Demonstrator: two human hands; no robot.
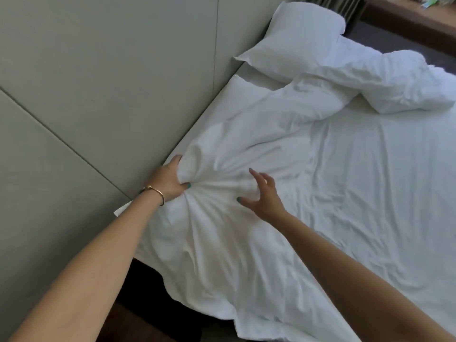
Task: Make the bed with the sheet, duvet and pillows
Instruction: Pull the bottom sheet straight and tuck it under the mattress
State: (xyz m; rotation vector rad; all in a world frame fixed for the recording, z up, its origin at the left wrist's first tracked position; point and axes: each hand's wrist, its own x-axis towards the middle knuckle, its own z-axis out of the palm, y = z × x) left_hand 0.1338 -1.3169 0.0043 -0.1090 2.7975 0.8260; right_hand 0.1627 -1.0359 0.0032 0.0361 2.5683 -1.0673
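Observation:
A white duvet (333,181) lies crumpled across the bed, its near edge hanging over the bed's side. My left hand (170,180) grips a bunched fold of the duvet close to the headboard, and creases fan out from that grip. Just right of the bunch, my right hand (262,193) hovers over the duvet with fingers spread and holds nothing. A white pillow (296,38) lies at the far head of the bed against the headboard. A strip of flat white sheet (254,76) shows between pillow and duvet.
A grey padded headboard wall (98,82) runs along the left of the bed. The dark floor (145,292) shows below the hanging duvet edge. A wooden ledge (407,18) stands at the far right beyond the bed.

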